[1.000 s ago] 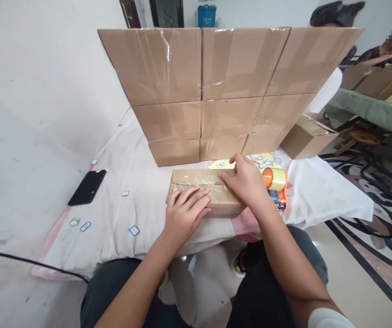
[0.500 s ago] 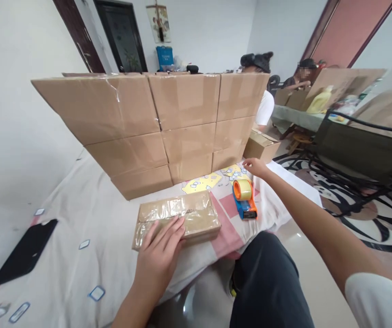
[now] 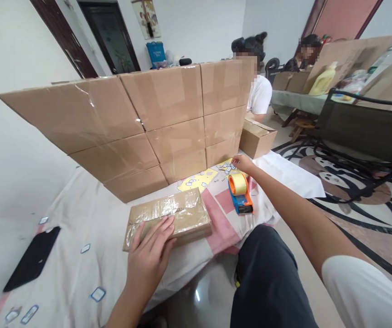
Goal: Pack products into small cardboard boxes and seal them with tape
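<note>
My left hand (image 3: 153, 243) lies with fingers stretched out on top of a small cardboard box (image 3: 182, 212). Clear packing tape covers the upper face of that box and catches the light. My right hand (image 3: 243, 164) hangs just behind a tape dispenser (image 3: 240, 193), its fingers loosely bent with nothing visible in them. The dispenser is blue and orange, carries a roll of yellowish tape, and rests on the cloth to the right of the box.
A wall of stacked cardboard boxes (image 3: 175, 132) rises behind the small box. Another carton (image 3: 259, 136) sits at its right end, near a person in a white shirt (image 3: 260, 93). A black flat object (image 3: 33, 259) lies at left. A dark folding chair (image 3: 360, 132) stands at right.
The view has turned a little, so the boxes sit further left and lower. Both hands keep nearly the same places relative to the box and the dispenser.
</note>
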{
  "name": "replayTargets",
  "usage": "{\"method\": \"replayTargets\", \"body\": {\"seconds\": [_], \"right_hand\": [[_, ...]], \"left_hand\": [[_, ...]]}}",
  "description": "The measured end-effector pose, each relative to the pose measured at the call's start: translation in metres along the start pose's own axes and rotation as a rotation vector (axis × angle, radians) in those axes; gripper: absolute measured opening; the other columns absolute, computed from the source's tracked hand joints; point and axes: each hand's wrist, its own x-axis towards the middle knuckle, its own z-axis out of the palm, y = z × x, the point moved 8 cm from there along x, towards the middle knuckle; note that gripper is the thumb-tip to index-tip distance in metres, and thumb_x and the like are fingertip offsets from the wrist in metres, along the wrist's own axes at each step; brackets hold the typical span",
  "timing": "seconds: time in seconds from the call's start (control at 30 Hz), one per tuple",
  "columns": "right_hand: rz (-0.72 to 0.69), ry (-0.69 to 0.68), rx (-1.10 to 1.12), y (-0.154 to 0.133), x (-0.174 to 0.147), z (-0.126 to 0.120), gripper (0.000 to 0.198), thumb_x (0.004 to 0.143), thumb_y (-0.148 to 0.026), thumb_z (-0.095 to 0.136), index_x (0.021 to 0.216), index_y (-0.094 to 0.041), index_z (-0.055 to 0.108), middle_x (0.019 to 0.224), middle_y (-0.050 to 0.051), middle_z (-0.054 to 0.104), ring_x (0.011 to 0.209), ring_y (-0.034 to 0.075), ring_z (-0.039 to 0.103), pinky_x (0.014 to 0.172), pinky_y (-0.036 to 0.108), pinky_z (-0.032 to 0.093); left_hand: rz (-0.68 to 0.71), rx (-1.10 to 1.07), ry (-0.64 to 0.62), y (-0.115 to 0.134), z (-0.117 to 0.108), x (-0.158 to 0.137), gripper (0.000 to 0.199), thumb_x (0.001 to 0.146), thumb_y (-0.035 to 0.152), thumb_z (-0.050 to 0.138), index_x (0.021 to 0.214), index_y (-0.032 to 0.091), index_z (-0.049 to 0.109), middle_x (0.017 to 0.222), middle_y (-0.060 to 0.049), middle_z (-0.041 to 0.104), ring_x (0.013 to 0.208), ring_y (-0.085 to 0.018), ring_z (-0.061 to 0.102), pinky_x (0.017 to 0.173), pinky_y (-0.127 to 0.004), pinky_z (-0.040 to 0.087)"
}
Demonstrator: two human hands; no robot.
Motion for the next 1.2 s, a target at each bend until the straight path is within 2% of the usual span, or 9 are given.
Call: {"method": "replayTargets", "body": {"seconds": [0.23,0.57,0.67,0.77,0.83,0.9,0.97,1.07,1.2], "right_hand": [[0.186,0.008,0.296,0.010,-0.026,-0.018,0.032,0.098,-0.036,0.061,0.123,-0.017,0.062,0.125,0.009,0.064,0.107,0.022,0.065,0.091,0.042,0.057],[0.298,0.195,0.919,0.019,-0.071,-0.008,0.034,0.098,-0.036,0.062,0.124,-0.015,0.060,0.119,0.009,0.065,0.099,0.020,0.067,0.084,0.039,0.059],[0.274,0.233,1.071,0.022,-0.075,-0.006,0.025,0.097,-0.035,0.063,0.108,-0.013,0.064,0.095,0.004,0.067,0.075,0.012,0.064,0.065,0.027,0.057],[0.224,0.296,1.201,0.018,-0.071,-0.013,0.028,0.086,-0.038,0.074,0.086,-0.014,0.060,0.065,-0.004,0.056,0.052,0.007,0.051,0.044,0.018,0.039],[0.170,0.340,1.268,0.008,-0.068,-0.021,0.036,0.075,-0.044,0.079,0.081,-0.017,0.057,0.058,-0.006,0.052,0.045,0.006,0.044,0.040,0.019,0.031],[0.099,0.351,1.315,-0.006,-0.066,-0.028,0.042,0.067,-0.052,0.080,0.080,-0.018,0.058,0.060,-0.005,0.056,0.044,0.005,0.041,0.040,0.020,0.029],[0.022,0.323,1.342,-0.020,-0.065,-0.034,0.044,0.062,-0.055,0.080,0.079,-0.019,0.059,0.062,-0.003,0.059,0.044,0.006,0.040,0.041,0.021,0.029],[-0.073,0.269,1.347,-0.031,-0.066,-0.043,0.040,0.061,-0.053,0.079,0.075,-0.019,0.062,0.057,-0.004,0.055,0.044,0.007,0.040,0.042,0.023,0.029],[-0.130,0.249,1.307,-0.023,-0.066,-0.052,0.035,0.063,-0.050,0.078,0.070,-0.020,0.062,0.053,-0.005,0.051,0.045,0.008,0.037,0.044,0.023,0.028]], "left_hand": [[0.035,0.017,-0.010,-0.001,0.001,-0.001,0.022,0.097,0.018,0.057,0.119,0.020,0.059,0.126,-0.008,0.073,0.116,-0.024,0.070,0.119,-0.044,0.028],[0.078,0.090,-0.015,0.005,-0.013,0.002,0.024,0.094,0.021,0.057,0.117,0.022,0.059,0.126,-0.007,0.073,0.117,-0.026,0.068,0.115,-0.046,0.028],[0.062,0.119,0.095,0.008,-0.048,0.031,0.019,0.089,0.024,0.061,0.107,0.023,0.063,0.109,-0.006,0.078,0.110,-0.029,0.069,0.112,-0.052,0.029],[0.022,0.091,0.234,0.022,-0.061,0.095,0.005,0.089,0.021,0.062,0.093,0.023,0.064,0.086,-0.002,0.076,0.087,-0.023,0.070,0.096,-0.044,0.039],[0.021,0.023,0.145,0.039,-0.031,0.153,0.007,0.092,0.024,0.060,0.086,0.024,0.064,0.082,0.001,0.075,0.080,-0.019,0.068,0.088,-0.039,0.041],[-0.013,-0.054,-0.103,0.053,0.029,0.209,0.012,0.095,0.031,0.057,0.090,0.025,0.066,0.084,0.002,0.075,0.083,-0.018,0.069,0.087,-0.037,0.042],[-0.072,-0.118,-0.367,0.064,0.096,0.251,0.022,0.093,0.034,0.059,0.112,0.028,0.066,0.098,0.001,0.076,0.092,-0.020,0.069,0.084,-0.034,0.044],[-0.055,-0.111,-0.457,0.078,0.163,0.291,0.053,0.090,0.041,0.063,0.141,0.029,0.052,0.117,-0.003,0.072,0.095,-0.020,0.069,0.072,-0.030,0.048],[0.001,-0.063,-0.507,0.088,0.206,0.307,0.026,0.091,0.037,0.063,0.115,0.030,0.070,0.110,-0.002,0.070,0.096,-0.020,0.068,0.075,-0.029,0.049]]}}
